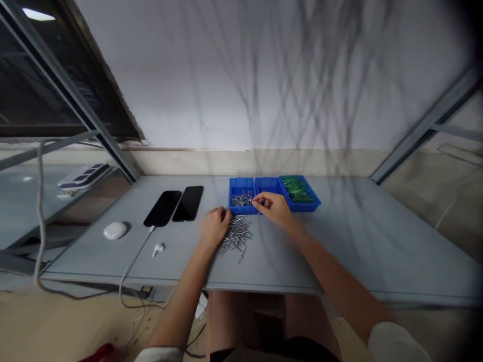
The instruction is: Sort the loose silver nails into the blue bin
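Three blue bins stand side by side near the wall. The left bin holds small silvery metal pieces, the middle bin shows a bare blue inside, and the right bin holds green pieces. My right hand reaches over the left and middle bins, its thumb and forefinger pinched; what they hold is too small to name. A pile of thin metal pieces lies on the table in front of the left bin. My left hand rests at the pile's left edge, fingers curled, their tips partly hidden.
Two black phones lie left of my left hand, one with a white cable. A white earbud and a white case are further left. A power strip sits beyond the metal frame. The grey table extends right.
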### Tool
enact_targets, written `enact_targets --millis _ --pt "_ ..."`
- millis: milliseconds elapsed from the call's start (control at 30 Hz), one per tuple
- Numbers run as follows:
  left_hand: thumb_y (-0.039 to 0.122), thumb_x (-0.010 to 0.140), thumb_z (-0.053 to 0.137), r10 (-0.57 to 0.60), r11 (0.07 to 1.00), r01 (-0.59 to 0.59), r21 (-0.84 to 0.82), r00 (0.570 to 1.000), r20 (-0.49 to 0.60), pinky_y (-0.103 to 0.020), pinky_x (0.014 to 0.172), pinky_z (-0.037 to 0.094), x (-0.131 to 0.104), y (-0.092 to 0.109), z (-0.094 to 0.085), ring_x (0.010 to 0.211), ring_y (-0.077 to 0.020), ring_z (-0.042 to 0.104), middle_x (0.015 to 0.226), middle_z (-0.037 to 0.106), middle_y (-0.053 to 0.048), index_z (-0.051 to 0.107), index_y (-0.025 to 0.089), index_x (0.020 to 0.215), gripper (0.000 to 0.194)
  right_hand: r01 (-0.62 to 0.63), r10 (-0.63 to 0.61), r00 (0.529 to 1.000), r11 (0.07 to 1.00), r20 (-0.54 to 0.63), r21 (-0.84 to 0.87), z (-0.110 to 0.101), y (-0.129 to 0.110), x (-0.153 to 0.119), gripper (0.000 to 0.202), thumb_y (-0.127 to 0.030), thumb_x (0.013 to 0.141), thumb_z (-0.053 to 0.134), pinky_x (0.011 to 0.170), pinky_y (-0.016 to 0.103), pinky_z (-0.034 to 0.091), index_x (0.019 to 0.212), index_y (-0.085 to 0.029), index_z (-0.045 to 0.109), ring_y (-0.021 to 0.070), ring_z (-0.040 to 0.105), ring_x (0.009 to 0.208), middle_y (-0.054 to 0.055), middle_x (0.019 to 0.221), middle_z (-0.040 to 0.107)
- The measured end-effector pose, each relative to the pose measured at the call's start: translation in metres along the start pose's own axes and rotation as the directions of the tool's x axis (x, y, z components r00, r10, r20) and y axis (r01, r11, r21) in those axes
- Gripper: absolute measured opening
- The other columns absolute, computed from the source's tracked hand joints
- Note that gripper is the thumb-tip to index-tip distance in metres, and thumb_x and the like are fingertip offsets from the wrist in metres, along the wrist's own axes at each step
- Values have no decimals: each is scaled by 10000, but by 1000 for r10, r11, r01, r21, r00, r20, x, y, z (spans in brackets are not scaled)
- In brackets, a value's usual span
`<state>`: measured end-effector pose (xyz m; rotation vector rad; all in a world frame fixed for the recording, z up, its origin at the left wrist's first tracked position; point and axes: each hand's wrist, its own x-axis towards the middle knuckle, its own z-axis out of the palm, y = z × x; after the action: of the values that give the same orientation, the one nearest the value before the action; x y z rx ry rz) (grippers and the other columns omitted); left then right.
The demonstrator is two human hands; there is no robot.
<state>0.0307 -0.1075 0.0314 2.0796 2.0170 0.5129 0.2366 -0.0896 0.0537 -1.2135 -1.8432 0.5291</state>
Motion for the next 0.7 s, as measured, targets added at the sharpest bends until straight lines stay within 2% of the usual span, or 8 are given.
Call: enact_targets --millis 100,267,467,600,700 --pt "393 951 323 24 1000 -24 6 1000 -3 -287 746 407 0 -1 0 897 -194 603 921 668 -85 629 189 872 376 123 -145 986 964 -78 -237 1 4 -6 144 -261 834 578 635 278 414 816 -188 700 147 544 647 38 750 666" --pt "373 961 301 94 995 -93 27 995 -19 -306 805 412 -5 -4 1 937 -206 587 922 651 -89 624 181 890 383 185 -236 968 902 -87 -390 3 10 -9 161 -241 869 555 747 317 415 796 -190 690 204 541 811 58 794 665" --pt "379 960 308 137 989 -136 58 990 -19 -340 859 407 -9 -10 0 951 -225 567 949 640 -97 622 176 944 374 187 -242 967 884 -78 -428 9 14 -8 112 -220 839 610 792 350 407 766 -193 691 214 511 857 46 822 647" --pt "387 957 307 183 980 -181 80 983 -6 -357 871 410 -9 -10 2 955 -238 561 976 639 -100 619 177 980 377 191 -249 964 894 -95 -406 10 13 -9 81 -214 833 622 819 367 415 819 -194 700 223 510 894 52 873 652" --pt "391 945 341 187 981 -185 55 982 -30 -348 868 427 -13 -9 -11 979 -233 564 1005 645 -89 621 195 986 344 233 -289 951 904 -111 -359 9 11 -9 96 -202 841 606 836 364 426 872 -192 696 218 517 898 57 893 655"
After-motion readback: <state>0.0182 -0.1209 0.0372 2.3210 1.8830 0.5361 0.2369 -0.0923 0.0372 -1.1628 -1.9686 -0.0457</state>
